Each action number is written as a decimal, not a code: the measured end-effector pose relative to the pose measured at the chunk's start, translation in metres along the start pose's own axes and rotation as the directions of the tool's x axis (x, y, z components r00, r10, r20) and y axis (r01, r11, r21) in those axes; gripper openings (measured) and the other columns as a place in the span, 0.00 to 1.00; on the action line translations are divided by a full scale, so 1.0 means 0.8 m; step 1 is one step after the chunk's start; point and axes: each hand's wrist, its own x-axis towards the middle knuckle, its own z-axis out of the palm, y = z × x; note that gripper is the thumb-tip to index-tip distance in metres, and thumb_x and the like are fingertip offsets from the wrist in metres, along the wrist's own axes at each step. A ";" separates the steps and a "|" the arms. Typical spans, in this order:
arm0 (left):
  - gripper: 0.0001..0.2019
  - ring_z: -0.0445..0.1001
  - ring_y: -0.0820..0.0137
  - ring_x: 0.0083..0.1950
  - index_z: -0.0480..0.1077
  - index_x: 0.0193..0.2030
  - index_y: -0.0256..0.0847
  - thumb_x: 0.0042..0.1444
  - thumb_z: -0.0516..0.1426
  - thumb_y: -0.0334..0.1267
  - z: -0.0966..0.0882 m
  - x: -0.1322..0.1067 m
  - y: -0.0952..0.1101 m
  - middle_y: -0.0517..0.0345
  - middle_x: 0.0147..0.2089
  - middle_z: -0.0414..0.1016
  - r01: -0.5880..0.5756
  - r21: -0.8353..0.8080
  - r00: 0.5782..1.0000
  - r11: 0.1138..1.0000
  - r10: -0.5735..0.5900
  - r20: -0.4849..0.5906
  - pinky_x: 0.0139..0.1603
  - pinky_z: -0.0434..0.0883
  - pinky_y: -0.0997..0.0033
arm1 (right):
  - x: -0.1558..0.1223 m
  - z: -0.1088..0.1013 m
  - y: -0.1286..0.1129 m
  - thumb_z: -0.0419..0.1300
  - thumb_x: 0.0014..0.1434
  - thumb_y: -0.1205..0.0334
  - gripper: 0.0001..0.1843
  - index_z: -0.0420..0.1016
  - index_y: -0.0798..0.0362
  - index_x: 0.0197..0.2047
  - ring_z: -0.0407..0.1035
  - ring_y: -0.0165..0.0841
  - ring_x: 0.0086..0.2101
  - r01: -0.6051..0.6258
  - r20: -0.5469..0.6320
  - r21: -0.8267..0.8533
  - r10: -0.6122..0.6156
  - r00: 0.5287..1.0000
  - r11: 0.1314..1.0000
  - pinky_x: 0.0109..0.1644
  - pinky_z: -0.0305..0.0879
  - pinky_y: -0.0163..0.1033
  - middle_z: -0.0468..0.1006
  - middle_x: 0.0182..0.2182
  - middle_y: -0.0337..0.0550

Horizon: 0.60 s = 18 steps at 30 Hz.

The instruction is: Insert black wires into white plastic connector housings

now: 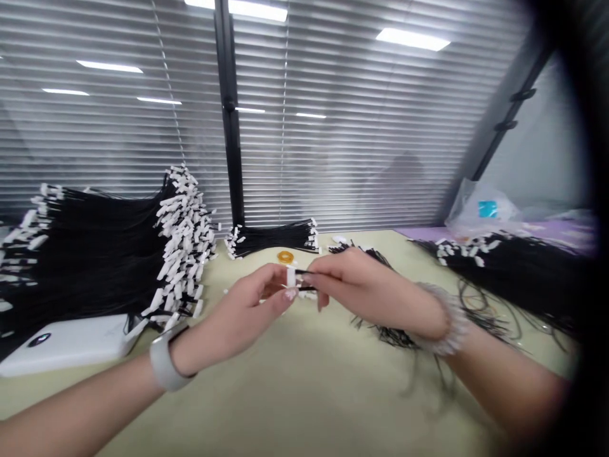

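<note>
My left hand (233,317) and my right hand (361,285) meet above the middle of the pale yellow-green table (304,387). Between the fingertips of my left hand is a small white plastic connector (291,277). My right fingers pinch short black wires (307,279) that run to it, though the fingers partly hide the grip. A loose bunch of black wires (385,333) lies on the table beneath my right hand.
Large bundles of black wires with white connectors (109,254) are stacked at left, with others at the back (271,239) and right (514,273). A white power bank (66,343), an orange tape roll (285,257) and a plastic bag (483,209) also stand nearby.
</note>
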 end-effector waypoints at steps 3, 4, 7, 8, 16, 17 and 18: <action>0.12 0.69 0.73 0.30 0.63 0.31 0.40 0.56 0.50 0.47 -0.012 -0.001 0.013 0.61 0.28 0.69 0.065 0.074 0.998 0.995 -0.064 -0.008 0.29 0.66 0.74 | 0.010 0.025 -0.003 0.47 0.60 0.62 0.18 0.70 0.56 0.23 0.59 0.21 0.19 0.008 0.074 0.098 -0.015 0.997 0.995 0.24 0.52 0.29 0.70 0.18 0.35; 0.13 0.68 0.74 0.29 0.63 0.30 0.40 0.56 0.50 0.47 -0.015 -0.001 0.015 0.62 0.26 0.68 0.088 0.096 0.996 0.992 -0.087 -0.009 0.28 0.65 0.74 | 0.010 0.029 -0.002 0.47 0.60 0.63 0.18 0.70 0.56 0.23 0.59 0.21 0.19 0.016 0.060 0.105 -0.022 0.998 0.994 0.24 0.53 0.28 0.70 0.18 0.35; 0.12 0.68 0.74 0.27 0.63 0.30 0.40 0.57 0.49 0.46 -0.026 -0.001 0.018 0.63 0.24 0.67 0.113 0.141 0.994 0.984 -0.112 -0.021 0.26 0.65 0.76 | 0.010 0.030 0.001 0.46 0.59 0.65 0.17 0.70 0.55 0.24 0.59 0.20 0.19 0.023 0.015 0.078 -0.024 1.000 0.997 0.25 0.53 0.28 0.69 0.18 0.34; 0.12 0.68 0.74 0.27 0.63 0.31 0.40 0.57 0.49 0.46 -0.030 -0.001 0.020 0.63 0.24 0.67 0.109 0.156 0.994 0.982 -0.106 -0.030 0.25 0.65 0.76 | 0.010 0.028 0.001 0.46 0.59 0.65 0.17 0.70 0.55 0.24 0.59 0.20 0.19 0.012 0.000 0.058 -0.012 1.000 0.998 0.25 0.52 0.28 0.69 0.18 0.33; 0.11 0.73 0.72 0.29 0.65 0.30 0.40 0.55 0.51 0.46 -0.074 -0.009 0.060 0.63 0.26 0.72 0.079 0.246 0.971 0.966 -0.018 -0.238 0.26 0.68 0.77 | 0.001 -0.035 0.039 0.48 0.59 0.55 0.13 0.71 0.51 0.33 0.61 0.23 0.18 -0.203 -0.245 -0.133 0.167 0.955 0.970 0.24 0.54 0.31 0.74 0.23 0.35; 0.12 0.74 0.72 0.29 0.65 0.29 0.39 0.54 0.52 0.46 -0.081 -0.012 0.064 0.64 0.25 0.71 0.101 0.268 0.965 0.958 -0.028 -0.261 0.27 0.68 0.77 | -0.003 -0.045 0.046 0.48 0.59 0.53 0.14 0.71 0.51 0.34 0.60 0.23 0.18 -0.237 -0.227 -0.137 0.203 0.953 0.962 0.22 0.54 0.31 0.75 0.23 0.36; 0.12 0.74 0.73 0.29 0.66 0.29 0.38 0.53 0.53 0.46 -0.088 -0.016 0.067 0.65 0.24 0.71 0.129 0.293 0.952 0.947 -0.036 -0.303 0.27 0.68 0.77 | -0.007 -0.054 0.053 0.48 0.58 0.52 0.15 0.71 0.51 0.34 0.61 0.23 0.17 -0.269 -0.198 -0.140 0.239 0.951 0.953 0.21 0.54 0.31 0.75 0.23 0.37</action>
